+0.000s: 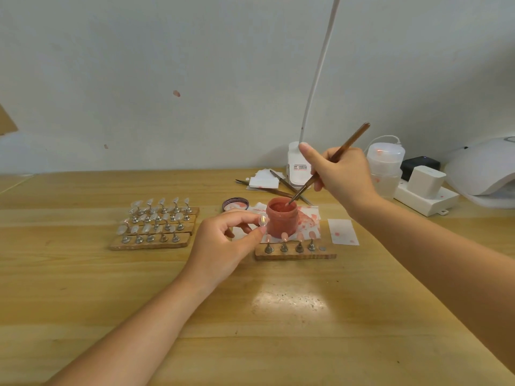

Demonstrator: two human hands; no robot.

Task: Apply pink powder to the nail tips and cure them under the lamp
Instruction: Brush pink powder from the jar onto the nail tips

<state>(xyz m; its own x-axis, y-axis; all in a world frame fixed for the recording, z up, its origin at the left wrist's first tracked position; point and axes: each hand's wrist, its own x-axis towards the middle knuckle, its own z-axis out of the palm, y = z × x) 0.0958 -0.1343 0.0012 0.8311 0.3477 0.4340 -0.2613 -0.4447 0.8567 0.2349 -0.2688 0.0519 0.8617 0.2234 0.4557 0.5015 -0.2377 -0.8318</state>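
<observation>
An open jar of pink powder [281, 218] stands mid-table on a stained paper towel. My right hand [344, 174] grips a thin brown brush [328, 164] whose tip dips into the jar's mouth. My left hand [223, 243] pinches a clear nail tip [262, 220] on its stand, just left of the jar. In front of the jar a wooden strip [295, 255] carries several pink-coated nail tips [299, 237] on metal stands. The white curing lamp [482, 169] sits at the far right edge.
Rows of clear nail tips on wooden strips [156, 222] lie to the left. The jar's lid [235, 204] rests behind the jar. A desk lamp base [297, 168], tweezers, paper scraps, a plastic container [386, 162] and a white power strip [426, 195] crowd the back right.
</observation>
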